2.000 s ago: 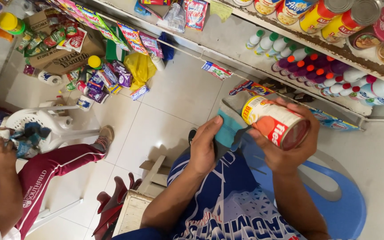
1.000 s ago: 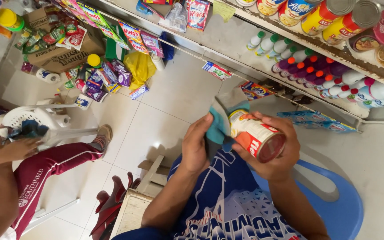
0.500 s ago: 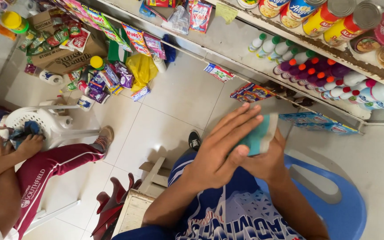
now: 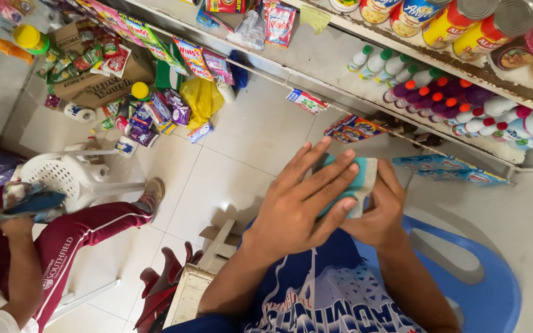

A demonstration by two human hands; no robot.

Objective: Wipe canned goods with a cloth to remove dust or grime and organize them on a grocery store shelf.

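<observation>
Your left hand (image 4: 300,206) lies flat, fingers (image 4: 334,185) spread and extended, pressed over a teal cloth (image 4: 356,182). Your right hand (image 4: 380,213) cups it from beneath, fingers curled round its far edge; whatever the cloth covers is hidden. Both sit above your lap, in front of the blue plastic chair (image 4: 482,290). Shelf of bottles (image 4: 458,102) beyond.
</observation>
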